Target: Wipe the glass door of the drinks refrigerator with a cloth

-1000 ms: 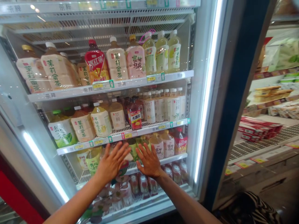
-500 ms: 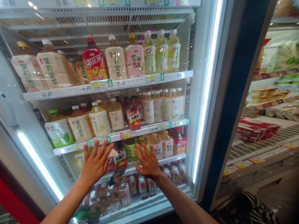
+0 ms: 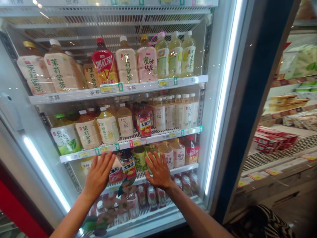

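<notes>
My left hand (image 3: 99,173) is stretched out flat, its fingers held fairly close, before the lower shelves of a drinks fridge. Just right of it, 大冰茶 iced tea bottles (image 3: 128,164) stand behind the glass. With fingers spread, my right hand (image 3: 158,170) is up in front of a green-labelled bottle (image 3: 139,158) and a peach oolong bottle (image 3: 165,152), partly covering them. Neither hand holds anything. Whether the palms touch the glass, I cannot tell. A leaf decal (image 3: 126,185) shows on the door between my wrists.
Above are shelves of tea bottles, among them a red iced tea bottle (image 3: 104,62) and a green tea bottle (image 3: 65,134). A lit door frame (image 3: 224,96) edges the fridge. Right of it, an open shelf holds red packets (image 3: 274,138); a zebra-striped cloth (image 3: 269,221) lies low right.
My left hand's fingers have come closer together, and more of the iced tea bottles shows beside it. My right hand stays spread. The view has shifted slightly.
</notes>
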`<action>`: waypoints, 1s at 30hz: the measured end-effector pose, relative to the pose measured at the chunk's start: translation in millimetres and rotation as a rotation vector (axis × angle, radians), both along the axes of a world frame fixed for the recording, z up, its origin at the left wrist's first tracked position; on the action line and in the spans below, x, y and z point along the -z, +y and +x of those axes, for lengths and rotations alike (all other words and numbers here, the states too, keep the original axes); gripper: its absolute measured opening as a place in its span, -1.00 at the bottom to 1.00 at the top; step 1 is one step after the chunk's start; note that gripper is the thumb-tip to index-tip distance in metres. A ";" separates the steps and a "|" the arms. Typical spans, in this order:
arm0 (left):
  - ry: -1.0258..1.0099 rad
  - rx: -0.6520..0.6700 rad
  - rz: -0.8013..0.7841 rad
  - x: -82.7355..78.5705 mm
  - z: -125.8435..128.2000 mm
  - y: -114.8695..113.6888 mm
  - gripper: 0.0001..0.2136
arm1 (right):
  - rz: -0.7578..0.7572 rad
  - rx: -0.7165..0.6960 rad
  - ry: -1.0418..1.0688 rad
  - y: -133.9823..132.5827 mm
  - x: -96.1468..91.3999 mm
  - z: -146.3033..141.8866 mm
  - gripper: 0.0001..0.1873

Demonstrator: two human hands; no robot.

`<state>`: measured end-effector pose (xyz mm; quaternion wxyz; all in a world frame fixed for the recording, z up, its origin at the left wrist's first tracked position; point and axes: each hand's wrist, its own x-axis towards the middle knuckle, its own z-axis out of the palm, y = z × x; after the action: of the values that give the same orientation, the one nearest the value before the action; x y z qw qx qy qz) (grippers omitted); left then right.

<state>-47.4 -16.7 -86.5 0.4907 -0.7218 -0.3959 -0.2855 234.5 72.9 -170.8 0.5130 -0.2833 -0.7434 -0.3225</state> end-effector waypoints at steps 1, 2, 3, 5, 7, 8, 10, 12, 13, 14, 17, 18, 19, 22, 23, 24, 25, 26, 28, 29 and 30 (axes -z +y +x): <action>0.017 0.033 -0.037 21.2 3.9 -1.9 -0.34 | -0.001 0.002 0.000 -0.2 -0.2 0.0 -0.30; 0.023 0.045 -0.048 43.0 8.0 -4.2 -0.35 | -0.003 0.003 0.000 -0.3 -0.4 0.0 -0.29; 0.044 0.053 -0.066 61.7 11.9 -6.5 -0.35 | -0.003 0.003 0.000 -0.3 -0.6 -0.1 -0.29; 0.083 0.052 -0.094 79.7 17.9 -9.0 -0.33 | -0.003 0.000 0.001 -0.2 -0.8 -0.1 -0.27; 0.091 0.036 -0.117 65.3 22.1 -6.4 -0.31 | -0.002 -0.008 0.003 0.1 -0.8 -0.1 -0.25; 0.066 0.016 -0.112 48.7 24.2 -3.0 -0.30 | -0.002 -0.013 0.004 0.3 -0.7 -0.1 -0.23; -0.014 -0.032 -0.077 12.1 30.0 5.7 -0.27 | -0.003 -0.020 0.007 0.3 -0.6 -0.2 -0.20; -0.060 -0.073 -0.052 -6.4 37.5 12.5 -0.24 | -0.005 -0.023 0.007 0.0 -0.5 -0.3 -0.19; -0.043 -0.081 -0.061 -3.2 40.9 13.4 -0.23 | -0.006 -0.021 0.006 -0.3 -0.6 -0.2 -0.18; 0.002 -0.077 -0.085 8.5 43.3 12.5 -0.21 | -0.007 -0.017 0.004 -0.6 -0.7 -0.2 -0.19; 0.220 -0.017 -0.187 70.4 42.7 2.4 -0.22 | -0.006 0.001 -0.003 -0.9 -0.8 0.1 -0.22; 0.286 0.001 -0.205 87.8 40.5 -0.8 -0.25 | -0.004 0.008 -0.006 -0.7 -0.7 0.2 -0.23; 0.330 0.010 -0.214 97.7 38.4 -2.7 -0.27 | -0.001 0.013 -0.008 -0.5 -0.5 0.3 -0.25; 0.301 -0.024 -0.184 72.9 38.6 1.5 -0.27 | 0.001 0.023 -0.008 0.3 0.3 0.4 -0.29; 0.245 -0.050 -0.160 51.5 41.7 5.7 -0.24 | 0.000 0.023 -0.007 0.5 0.6 0.4 -0.31; 0.178 -0.083 -0.138 29.3 45.7 10.4 -0.20 | 0.000 0.021 -0.005 0.6 0.8 0.3 -0.32; 0.120 -0.112 -0.111 10.2 50.1 15.0 -0.17 | 0.000 0.018 -0.003 0.7 0.9 0.1 -0.33; 0.088 -0.125 -0.094 -2.1 54.1 18.6 -0.15 | 0.000 0.015 -0.001 0.8 1.0 -0.1 -0.34; 0.088 -0.120 -0.091 0.6 58.2 20.7 -0.13 | 0.006 0.010 0.001 0.9 0.7 -0.4 -0.35; 0.118 -0.102 -0.106 15.0 57.5 18.9 -0.15 | 0.011 0.010 0.002 1.0 0.5 -0.5 -0.34; 0.157 -0.081 -0.129 35.0 55.1 15.7 -0.17 | 0.015 0.011 0.001 1.1 0.2 -0.6 -0.33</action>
<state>7.7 -0.9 -121.5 0.4840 -0.7552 -0.4029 -0.1820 233.9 73.9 -171.0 0.5137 -0.2837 -0.7391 -0.3308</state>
